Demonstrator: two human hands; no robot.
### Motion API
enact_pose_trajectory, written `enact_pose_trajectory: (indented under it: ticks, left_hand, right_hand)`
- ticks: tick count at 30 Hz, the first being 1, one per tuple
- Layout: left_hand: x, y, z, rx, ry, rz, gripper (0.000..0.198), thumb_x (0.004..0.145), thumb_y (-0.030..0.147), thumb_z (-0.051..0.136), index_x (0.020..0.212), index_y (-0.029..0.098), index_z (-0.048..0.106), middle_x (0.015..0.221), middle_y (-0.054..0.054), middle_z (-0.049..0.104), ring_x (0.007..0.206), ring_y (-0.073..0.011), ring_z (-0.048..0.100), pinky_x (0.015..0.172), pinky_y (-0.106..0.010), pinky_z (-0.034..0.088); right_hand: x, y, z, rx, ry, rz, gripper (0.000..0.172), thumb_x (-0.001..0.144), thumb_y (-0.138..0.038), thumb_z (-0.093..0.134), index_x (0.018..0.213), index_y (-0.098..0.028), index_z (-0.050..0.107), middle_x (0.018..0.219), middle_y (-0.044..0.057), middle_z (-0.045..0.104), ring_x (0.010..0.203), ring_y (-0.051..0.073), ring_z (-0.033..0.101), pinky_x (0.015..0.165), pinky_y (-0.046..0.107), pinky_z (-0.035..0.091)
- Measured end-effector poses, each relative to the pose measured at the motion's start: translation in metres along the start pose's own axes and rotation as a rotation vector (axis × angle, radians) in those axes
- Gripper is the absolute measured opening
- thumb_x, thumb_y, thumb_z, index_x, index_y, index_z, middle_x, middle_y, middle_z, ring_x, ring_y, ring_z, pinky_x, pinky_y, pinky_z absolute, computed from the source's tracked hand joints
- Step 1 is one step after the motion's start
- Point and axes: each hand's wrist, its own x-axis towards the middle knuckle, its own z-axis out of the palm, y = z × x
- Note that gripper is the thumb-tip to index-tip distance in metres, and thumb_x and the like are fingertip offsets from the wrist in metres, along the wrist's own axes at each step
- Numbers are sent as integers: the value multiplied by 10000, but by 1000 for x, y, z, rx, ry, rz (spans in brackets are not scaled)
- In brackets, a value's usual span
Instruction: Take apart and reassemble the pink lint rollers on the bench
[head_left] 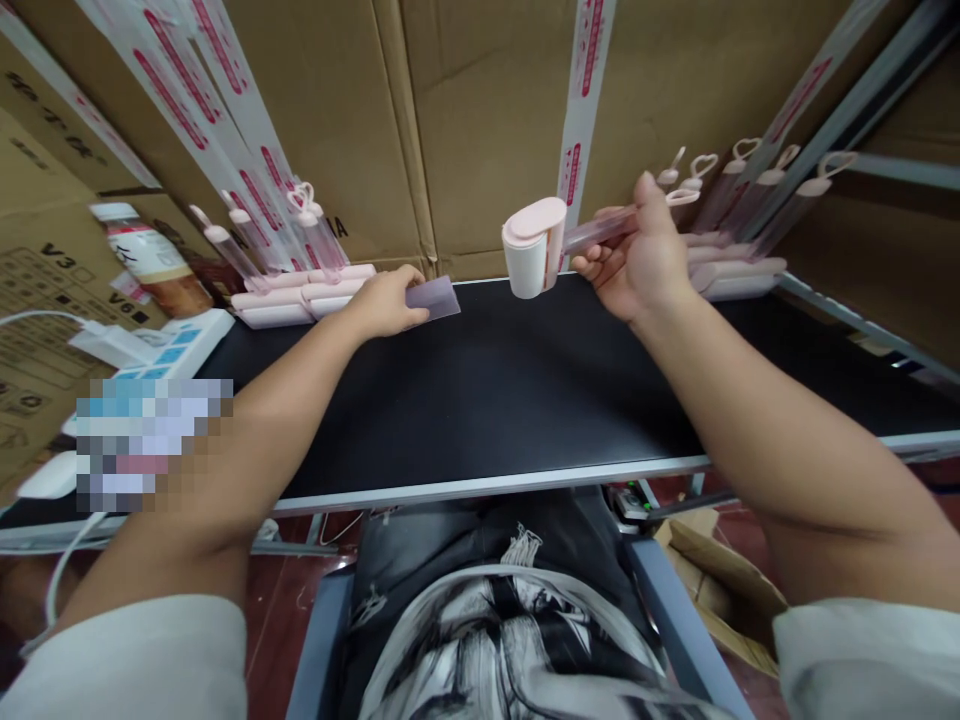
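My right hand [641,262] is closed around the clear pink handle of a lint roller [534,246], holding it above the black table [487,390] with the white roll pointing left. My left hand [386,303] rests on the table at the back left, its fingers pinched on a thin, pale purple translucent sheet [435,296]. Just left of that hand lies a row of pink lint rollers [289,290]. Behind my right hand lies a second row of lint rollers with heart-shaped handle ends [739,215].
Taped cardboard boxes [465,120] wall off the back of the table. A bottle with a printed label [150,258], a white power strip [169,345] and a cable sit at the left. A metal shelf frame [862,100] rises at the right. A cardboard box lies on the floor [720,580].
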Motion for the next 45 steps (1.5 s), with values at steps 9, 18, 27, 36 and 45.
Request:
enact_pose_trajectory:
  ticks: [9, 18, 27, 36, 45]
  left_hand:
    - [66, -5, 11, 70, -139, -18, 573, 782, 353, 816, 1341, 227, 785, 1359, -116, 793, 1268, -363, 736, 1138, -464, 548]
    - [-4, 54, 21, -737, 210, 429, 1050, 635, 594, 1002, 1530, 236, 584, 1484, -157, 699, 1383, -362, 669, 1164, -500, 555]
    - [-55, 43, 11, -1148, 313, 131, 420, 639, 435, 982, 863, 165, 751, 830, -46, 789, 703, -203, 736, 672, -334, 656]
    - [-59, 41, 6, -912, 176, 186, 475, 684, 469, 957, 966, 160, 732, 904, -78, 801, 803, -225, 741, 763, -362, 632]
    - [-61, 60, 30, -749, 250, 250, 787, 783, 677, 857, 1333, 208, 547, 1183, -93, 718, 1014, -240, 707, 905, -374, 592]
  right_hand:
    - [-6, 8, 7, 122, 6, 67, 551, 990, -834, 532, 886, -308, 655, 643, 25, 667, 662, 221, 709, 628, 375, 673]
    - [-46, -9, 42, 479, -175, 299, 451, 956, -713, 714, 940, -263, 685, 756, 8, 771, 709, 203, 784, 713, 348, 706]
    - [-53, 0, 47, 260, -520, 434, 540, 931, -753, 725, 936, -214, 690, 687, 18, 744, 496, 167, 668, 482, 297, 606]
    - [-46, 21, 34, -211, -753, 251, 573, 766, -712, 910, 878, -167, 773, 835, 73, 766, 676, 169, 667, 631, 305, 579]
    - [-67, 15, 47, -616, -816, -372, 447, 1009, -578, 672, 1151, -172, 795, 870, 43, 775, 748, 188, 646, 737, 315, 459]
